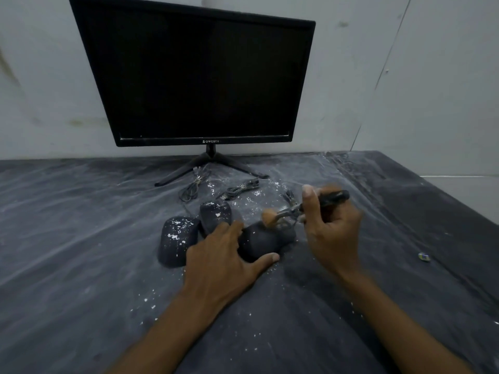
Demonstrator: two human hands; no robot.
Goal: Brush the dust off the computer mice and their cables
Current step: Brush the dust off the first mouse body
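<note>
Both bare forearms reach forward, hands close together.

The left hand lies palm down with fingers straight and slightly spread, thumb stretched out to the right, its fingertips and thumb touching the mouse from either side. The right hand is raised just to the right of it, fingers curled around the dark handle of a brush, thumb pointing upward; the hand is slightly blurred. The right wrist bends inward toward the left hand.
</note>
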